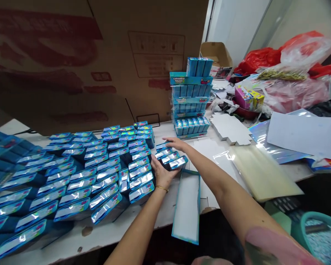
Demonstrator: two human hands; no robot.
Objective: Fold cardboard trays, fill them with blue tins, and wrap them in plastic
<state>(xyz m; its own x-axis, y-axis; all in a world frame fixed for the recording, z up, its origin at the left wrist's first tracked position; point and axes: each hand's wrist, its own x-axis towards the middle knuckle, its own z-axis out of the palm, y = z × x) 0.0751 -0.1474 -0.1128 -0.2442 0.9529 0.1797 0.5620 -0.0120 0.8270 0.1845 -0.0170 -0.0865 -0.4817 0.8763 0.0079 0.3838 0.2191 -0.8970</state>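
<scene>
A short row of small blue boxes [170, 157] stands on the white table, apart from the larger group. My left hand [163, 172], with a thin bracelet at the wrist, is closed around the near and left side of this row. Across its far end reaches my right hand [178, 143], fingers bent over the boxes. Just in front lies an open shallow tray [188, 206], white inside with blue edges, jutting past the table's front edge. Many more of the same blue boxes [107, 165] stand in close rows to the left.
Filled display trays [191, 105] are stacked at the back, against a large cardboard carton [113, 62]. To the right lie flat white card blanks [231, 129], a pile of clear film sheets [260, 171] and plastic bags [295, 88]. A turquoise basket [303, 230] stands low at the right.
</scene>
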